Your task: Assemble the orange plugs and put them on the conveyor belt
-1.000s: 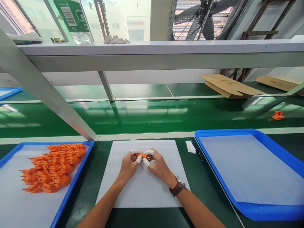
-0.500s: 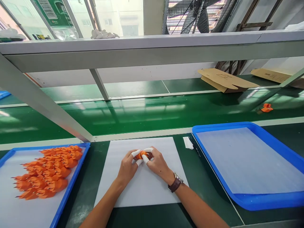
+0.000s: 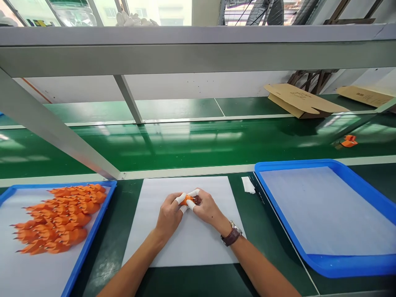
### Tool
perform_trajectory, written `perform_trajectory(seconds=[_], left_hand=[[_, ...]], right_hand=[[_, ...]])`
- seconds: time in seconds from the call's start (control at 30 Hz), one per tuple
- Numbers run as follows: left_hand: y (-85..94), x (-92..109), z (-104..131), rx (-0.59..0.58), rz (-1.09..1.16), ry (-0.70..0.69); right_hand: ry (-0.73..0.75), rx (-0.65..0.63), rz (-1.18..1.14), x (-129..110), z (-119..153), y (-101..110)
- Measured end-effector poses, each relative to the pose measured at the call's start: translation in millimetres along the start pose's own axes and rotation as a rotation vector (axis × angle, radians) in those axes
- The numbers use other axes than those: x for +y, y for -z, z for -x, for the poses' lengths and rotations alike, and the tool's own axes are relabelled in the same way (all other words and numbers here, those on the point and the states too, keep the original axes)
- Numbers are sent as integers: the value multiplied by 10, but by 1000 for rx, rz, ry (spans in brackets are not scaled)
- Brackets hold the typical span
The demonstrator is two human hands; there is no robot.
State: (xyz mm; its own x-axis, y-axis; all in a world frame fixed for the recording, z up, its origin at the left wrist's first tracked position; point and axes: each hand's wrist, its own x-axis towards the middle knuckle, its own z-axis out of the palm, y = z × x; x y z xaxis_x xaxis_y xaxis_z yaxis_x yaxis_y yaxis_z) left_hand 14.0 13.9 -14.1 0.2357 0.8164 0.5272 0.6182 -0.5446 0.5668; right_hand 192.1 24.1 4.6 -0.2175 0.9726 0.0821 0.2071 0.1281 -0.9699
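Observation:
A small orange plastic piece [image 3: 187,200] is pinched between my two hands, over a white paper sheet [image 3: 188,243] on the dark green table. My left hand [image 3: 170,213] grips it from the left, white covers on the fingertips. On its other side, my right hand [image 3: 208,209] closes on it with thumb and forefinger, also in white fingertip covers. Fingers hide most of the piece, so its exact kind does not show. Many similar orange pieces [image 3: 62,218] lie in rows on a blue-rimmed tray [image 3: 93,243] at the left.
A blue tray [image 3: 349,268] lined with a white sheet lies at the right. A white scrap [image 3: 248,185] is beside it. Beyond runs a green belt [image 3: 185,144] carrying one orange piece [image 3: 349,141]. A metal post [image 3: 77,144] slants down at left; cardboard [image 3: 305,99] lies behind.
The camera view has tilted slightly downward. Both hands stay together on the orange piece, with the fingers shifted only a little around it.

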Motion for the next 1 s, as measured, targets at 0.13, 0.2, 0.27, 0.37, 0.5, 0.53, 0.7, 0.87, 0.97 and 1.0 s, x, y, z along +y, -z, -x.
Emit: perform_trajectory(seconds=[0.13, 0.2, 0.27, 0.37, 0.5, 0.53, 0.7, 0.87, 0.97, 1.0], left_hand=[[33, 20, -21, -39, 35, 40], [56, 38, -25, -56, 64, 78], [74, 60, -28, -60, 77, 105], [91, 90, -33, -55, 87, 117], [97, 97, -32, -45, 95, 102], [96, 93, -30, -41, 93, 97], [79, 72, -14, -38, 109, 79], [64, 66, -3, -26, 126, 81], [68, 72, -9, -20, 118, 93], [71, 74, -13, -16, 117, 95]], right_hand=[[-13, 35, -48, 37, -17, -9], [18, 53, -36, 32, 1, -12], [72, 44, -11, 9, 27, -6], [156, 27, 52, -32, 63, 7], [210, 39, 143, -38, 83, 4], [219, 42, 155, -32, 84, 1], [259, 50, 178, -3, 80, -8], [266, 51, 172, -6, 68, 5], [269, 34, 146, -15, 62, 12], [260, 30, 131, -13, 62, 11]])
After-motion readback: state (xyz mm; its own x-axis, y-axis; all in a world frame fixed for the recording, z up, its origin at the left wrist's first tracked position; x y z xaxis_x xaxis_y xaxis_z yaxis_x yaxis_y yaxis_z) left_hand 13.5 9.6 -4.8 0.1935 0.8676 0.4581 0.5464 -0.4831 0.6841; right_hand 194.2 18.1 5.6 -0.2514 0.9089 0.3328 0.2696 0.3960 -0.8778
